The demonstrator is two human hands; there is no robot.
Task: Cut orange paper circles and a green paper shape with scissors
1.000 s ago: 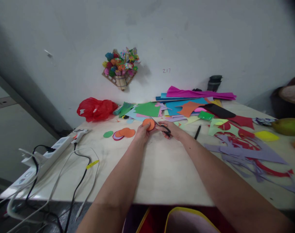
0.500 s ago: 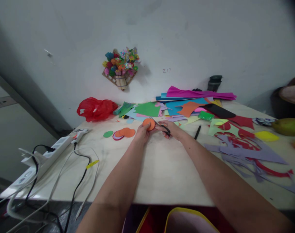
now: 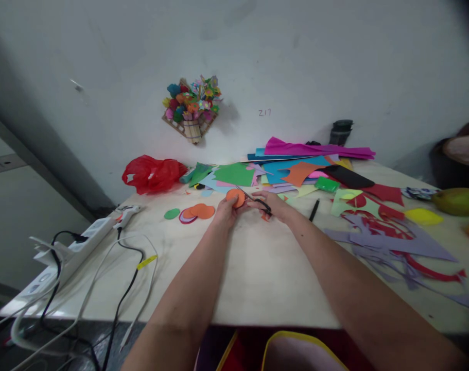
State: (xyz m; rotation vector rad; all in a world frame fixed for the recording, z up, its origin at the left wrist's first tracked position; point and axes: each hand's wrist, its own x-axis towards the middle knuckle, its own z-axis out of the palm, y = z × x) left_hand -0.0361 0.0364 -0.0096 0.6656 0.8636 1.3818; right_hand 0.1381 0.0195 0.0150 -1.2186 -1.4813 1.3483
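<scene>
My left hand (image 3: 226, 212) is closed on an orange paper circle (image 3: 238, 194), pinching it near its lower edge. In my right hand (image 3: 273, 204) is a pair of scissors (image 3: 263, 205) with black handles. Their blades point up and to the left, close beside the orange circle; whether they touch it I cannot tell. A small orange scrap (image 3: 265, 217) shows under my right fingers. Left of my hands lie overlapping orange circles (image 3: 202, 211), with a purple-and-red-edged one (image 3: 187, 218) partly beneath, and a green circle (image 3: 171, 213).
Coloured sheets (image 3: 234, 174) are piled at the back, near a red plastic bag (image 3: 155, 172). A black pen (image 3: 314, 210) and purple scraps (image 3: 404, 242) lie to the right. A power strip (image 3: 83, 247) with loose cables runs along the left edge.
The orange circle and my left hand have shifted very slightly left. The scissors stay beside the circle, and everything else on the table is unmoved.
</scene>
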